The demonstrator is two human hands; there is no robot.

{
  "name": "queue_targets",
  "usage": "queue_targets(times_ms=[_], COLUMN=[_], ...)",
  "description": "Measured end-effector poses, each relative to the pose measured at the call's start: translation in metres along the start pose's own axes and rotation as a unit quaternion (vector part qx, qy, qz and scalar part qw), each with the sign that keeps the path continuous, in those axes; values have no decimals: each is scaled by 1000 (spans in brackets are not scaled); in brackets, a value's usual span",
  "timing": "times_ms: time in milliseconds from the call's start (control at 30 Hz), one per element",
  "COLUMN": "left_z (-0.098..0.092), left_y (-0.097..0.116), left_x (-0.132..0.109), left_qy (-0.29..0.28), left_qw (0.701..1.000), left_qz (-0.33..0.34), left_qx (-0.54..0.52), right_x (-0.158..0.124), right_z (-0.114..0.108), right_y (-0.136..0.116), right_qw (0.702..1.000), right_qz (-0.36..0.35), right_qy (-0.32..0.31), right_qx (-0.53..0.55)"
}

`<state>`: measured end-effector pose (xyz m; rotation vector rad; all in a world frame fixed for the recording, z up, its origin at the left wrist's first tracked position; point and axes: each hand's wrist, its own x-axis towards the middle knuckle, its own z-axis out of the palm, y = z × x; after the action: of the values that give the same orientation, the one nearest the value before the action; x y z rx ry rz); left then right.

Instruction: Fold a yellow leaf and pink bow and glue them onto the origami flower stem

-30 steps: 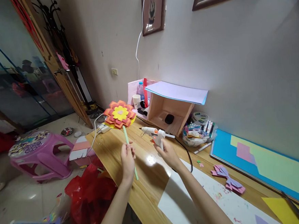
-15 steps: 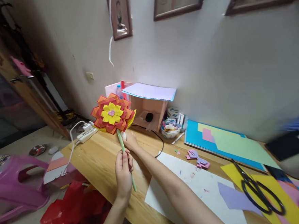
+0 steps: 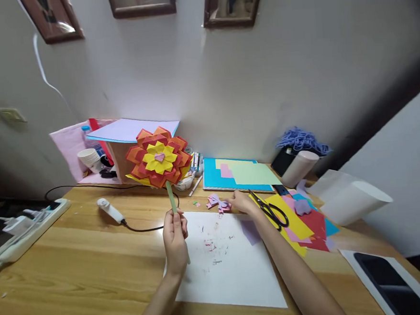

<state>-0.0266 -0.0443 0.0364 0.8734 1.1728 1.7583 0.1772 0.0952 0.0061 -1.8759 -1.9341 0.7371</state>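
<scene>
My left hand is closed around the pale green stem of a paper flower, held upright over the desk. The flower has orange and red petals, a yellow middle and a small pink heart. My right hand reaches across to a small purple and pink paper piece lying on the desk; its fingers touch or nearly touch it, and their grip is unclear. A white glue gun lies on the wood to the left, free of both hands. A white sheet lies under my arms.
Black scissors rest on yellow and red paper to the right. A blue board, a wooden box, a bowl of pens, a power strip, a beige cup and a tablet sit around the desk.
The view has swung right along the desk. My right hand set down the glue gun and moved right to the small purple paper piece. My left hand kept hold of the flower stem.
</scene>
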Motion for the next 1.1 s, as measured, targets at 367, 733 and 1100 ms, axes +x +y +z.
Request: queue_targets(times_ms=[367,733,1100], left_z=[33,54,55], left_y=[-17,-40,-59], left_x=[6,21,-10], left_qy=[-11,2,-71], left_qw=[999,999,992], left_qz=[18,8,-59], left_qx=[27,43,82], right_x=[3,-43,-48], right_z=[18,-91,-53], right_y=[-4,-25,-59], right_qw=[968,881,860], right_qz=[-32,-254,-196], right_qy=[-95,-130,-148], right_qx=[230,377,448])
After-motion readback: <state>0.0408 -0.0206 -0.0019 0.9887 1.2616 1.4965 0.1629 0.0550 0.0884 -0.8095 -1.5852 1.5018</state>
